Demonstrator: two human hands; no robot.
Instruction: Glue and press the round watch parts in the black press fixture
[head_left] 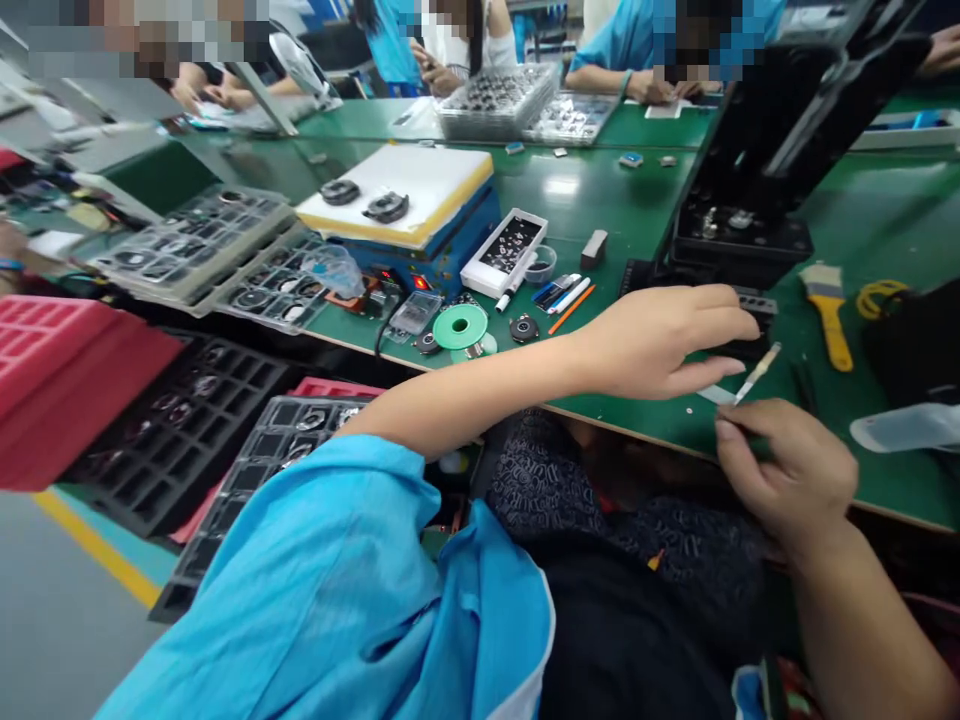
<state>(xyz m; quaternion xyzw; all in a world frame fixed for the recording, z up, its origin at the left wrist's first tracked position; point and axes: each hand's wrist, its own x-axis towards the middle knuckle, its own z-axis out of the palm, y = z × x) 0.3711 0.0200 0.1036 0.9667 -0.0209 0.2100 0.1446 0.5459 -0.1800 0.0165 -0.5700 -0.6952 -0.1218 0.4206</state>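
My left hand [660, 340] reaches across the bench with its fingers stretched out and the thumb apart. Its fingertips are over the near edge of a black fixture [765, 305]; I see nothing held in it. Close by on the right, my right hand [791, 470] is closed in a pinch. A thin stick [759, 372] with a pale, yellowish end slants up from those fingertips. Beneath it, a pale flat strip [718, 395] lies on the green bench [615, 415]. The fixture's base is partly hidden behind my left hand.
A tall black press [739, 190] rises behind my hands. Right of it lie a yellow-handled brush [831, 318] and a clear bottle [907, 428]. Leftward are pens [574, 297], a white parts box [506, 252], a green spool [460, 326] and a blue heater box [450, 235].
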